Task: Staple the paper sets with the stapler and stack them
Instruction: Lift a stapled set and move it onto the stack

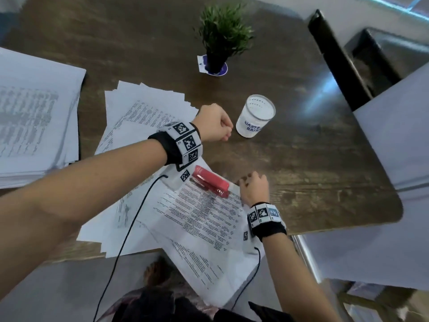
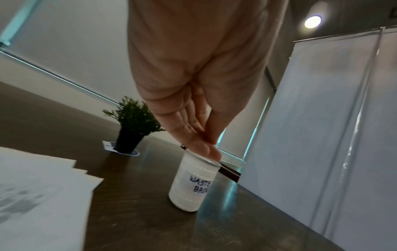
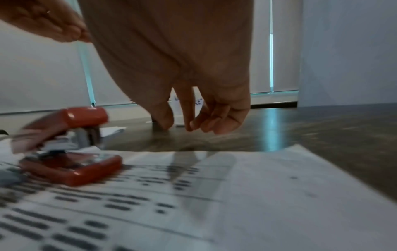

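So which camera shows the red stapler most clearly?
The head view: the stapler shows whole and fairly sharp from above, lying on the printed sheets. The right wrist view shows it close but blurred, jaws apart, at the left edge. The left wrist view does not show it.

Red stapler (image 1: pixel 210 184) rests on printed paper (image 1: pixel 204 219).

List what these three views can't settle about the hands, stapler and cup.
- Left hand: fingertips pinch together over the cup; anything between them is too small to see, every view.
- Cup contents: frosted wall hides them; the head view shows only a pale interior.
- Stapler: blurred in the right wrist view; staples loaded, unclear.
- Right hand: fingertip contact with the paper set is motion-blurred.
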Available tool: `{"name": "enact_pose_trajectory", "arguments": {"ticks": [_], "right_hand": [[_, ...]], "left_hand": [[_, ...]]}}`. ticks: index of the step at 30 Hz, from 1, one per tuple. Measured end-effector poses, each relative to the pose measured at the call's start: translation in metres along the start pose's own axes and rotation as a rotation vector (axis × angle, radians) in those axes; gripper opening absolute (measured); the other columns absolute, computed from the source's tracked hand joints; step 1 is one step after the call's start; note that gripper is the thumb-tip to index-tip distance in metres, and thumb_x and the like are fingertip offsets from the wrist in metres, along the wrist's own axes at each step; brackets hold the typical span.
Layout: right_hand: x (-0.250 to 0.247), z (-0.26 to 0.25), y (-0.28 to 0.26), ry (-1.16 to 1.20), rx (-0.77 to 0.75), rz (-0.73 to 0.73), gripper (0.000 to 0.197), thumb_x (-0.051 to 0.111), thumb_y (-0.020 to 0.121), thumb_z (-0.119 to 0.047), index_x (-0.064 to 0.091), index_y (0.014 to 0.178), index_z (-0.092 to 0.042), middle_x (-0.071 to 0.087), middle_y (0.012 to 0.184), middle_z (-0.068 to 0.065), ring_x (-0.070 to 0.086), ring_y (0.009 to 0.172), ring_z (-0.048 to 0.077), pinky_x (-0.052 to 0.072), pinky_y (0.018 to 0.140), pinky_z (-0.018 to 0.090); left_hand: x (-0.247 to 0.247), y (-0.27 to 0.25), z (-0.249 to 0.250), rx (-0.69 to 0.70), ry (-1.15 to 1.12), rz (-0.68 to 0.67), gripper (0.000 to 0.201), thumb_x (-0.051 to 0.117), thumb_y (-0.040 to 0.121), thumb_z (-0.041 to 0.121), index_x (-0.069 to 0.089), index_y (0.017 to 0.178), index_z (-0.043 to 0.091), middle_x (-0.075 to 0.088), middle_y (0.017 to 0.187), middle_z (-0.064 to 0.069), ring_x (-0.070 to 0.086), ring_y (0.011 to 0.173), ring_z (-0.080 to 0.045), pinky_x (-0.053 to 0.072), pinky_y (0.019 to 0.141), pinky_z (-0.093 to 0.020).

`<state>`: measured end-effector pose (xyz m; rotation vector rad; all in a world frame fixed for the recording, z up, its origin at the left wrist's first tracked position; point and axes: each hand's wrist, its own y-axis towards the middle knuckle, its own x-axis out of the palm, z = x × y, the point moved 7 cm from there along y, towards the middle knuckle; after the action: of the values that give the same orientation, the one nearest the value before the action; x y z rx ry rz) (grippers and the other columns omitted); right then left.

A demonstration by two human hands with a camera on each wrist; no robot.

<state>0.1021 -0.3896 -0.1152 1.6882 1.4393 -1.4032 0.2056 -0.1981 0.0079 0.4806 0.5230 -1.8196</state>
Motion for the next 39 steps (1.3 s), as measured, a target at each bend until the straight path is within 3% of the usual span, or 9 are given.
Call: {"name": "enact_pose_trajectory", "arguments": {"ticks": [6,11,18,20,24,26,30,34,39], "right_hand": [[0.007,0.026,-0.004,0.008,-0.064,-0.061,0.067,0.073,0.077,-0.053,0.048,0.123,-0.011,0.045,0.124,0.007,0.04,0.114,0.022,0.043,0.097,0.035],[0.009,0.029,0.001,0.051,-0.065,-0.097,0.068,0.075,0.075,-0.053,0.047,0.124,-0.016,0.043,0.126,0.005,0.039,0.117,0.021,0.044,0.097,0.036],[0.009,0.019,0.004,0.063,-0.143,-0.111,0.047,0.068,0.084,-0.045,0.052,0.114,-0.013,0.049,0.117,0.006,0.049,0.11,0.025,0.049,0.089,0.038],[0.005,-0.006,-0.005,0.126,-0.26,-0.092,0.04,0.06,0.091,-0.046,0.059,0.111,-0.012,0.053,0.109,0.005,0.055,0.103,0.023,0.05,0.085,0.037],[0.018,-0.067,-0.035,0.052,-0.491,-0.235,0.062,0.057,0.083,-0.067,0.06,0.118,-0.017,0.054,0.104,0.002,0.054,0.095,0.019,0.047,0.079,0.034],[0.022,-0.078,-0.036,-0.049,-0.533,-0.217,0.05,0.063,0.085,-0.055,0.06,0.118,-0.017,0.054,0.105,0.003,0.056,0.098,0.023,0.048,0.08,0.035],[0.0,-0.07,-0.008,-0.051,-0.47,-0.103,0.029,0.066,0.089,-0.033,0.065,0.115,-0.021,0.057,0.103,0.0,0.057,0.101,0.021,0.053,0.082,0.04],[-0.035,-0.054,0.032,-0.031,-0.298,-0.019,0.031,0.069,0.085,-0.032,0.067,0.115,-0.023,0.06,0.108,0.002,0.058,0.104,0.023,0.048,0.081,0.036],[-0.043,-0.038,0.05,0.061,-0.144,-0.099,0.042,0.07,0.085,-0.032,0.063,0.126,-0.025,0.067,0.119,0.002,0.061,0.111,0.024,0.051,0.091,0.035]], "left_hand": [[0.03,0.057,0.042,0.097,0.055,0.032,0.011,0.065,0.088,0.013,0.075,0.089,0.012,0.072,0.07,0.0,0.069,0.067,-0.003,0.037,0.069,0.002],[0.044,0.094,0.047,0.085,0.021,0.147,0.01,0.067,0.086,0.022,0.074,0.085,0.028,0.068,0.078,0.012,0.067,0.085,-0.008,0.052,0.087,-0.026],[0.063,0.113,0.04,0.08,0.073,0.151,0.024,0.056,0.096,0.022,0.072,0.114,0.024,0.068,0.123,-0.002,0.056,0.122,-0.023,0.046,0.103,-0.038],[0.057,0.107,0.031,0.072,0.048,0.198,0.023,0.058,0.095,0.022,0.073,0.112,0.025,0.068,0.121,-0.001,0.057,0.119,-0.021,0.046,0.101,-0.036],[0.04,0.08,0.003,0.097,0.017,0.277,0.018,0.062,0.092,0.022,0.076,0.104,0.022,0.073,0.106,0.005,0.065,0.103,-0.011,0.048,0.095,-0.025],[0.032,0.065,-0.016,0.077,0.008,0.28,0.015,0.064,0.09,0.02,0.077,0.097,0.022,0.074,0.098,0.006,0.066,0.094,-0.008,0.051,0.094,-0.028],[0.014,0.025,-0.059,-0.004,0.022,0.288,0.013,0.065,0.09,0.013,0.076,0.096,0.014,0.075,0.094,-0.001,0.063,0.082,-0.007,0.049,0.084,-0.021],[0.005,-0.016,-0.102,-0.121,0.032,0.25,0.014,0.065,0.089,0.011,0.076,0.098,0.01,0.074,0.097,-0.006,0.065,0.084,-0.014,0.052,0.089,-0.029],[0.004,-0.049,-0.132,-0.263,0.112,0.195,0.022,0.068,0.087,0.018,0.073,0.108,0.013,0.072,0.108,-0.005,0.066,0.099,-0.019,0.048,0.096,-0.029]]}}
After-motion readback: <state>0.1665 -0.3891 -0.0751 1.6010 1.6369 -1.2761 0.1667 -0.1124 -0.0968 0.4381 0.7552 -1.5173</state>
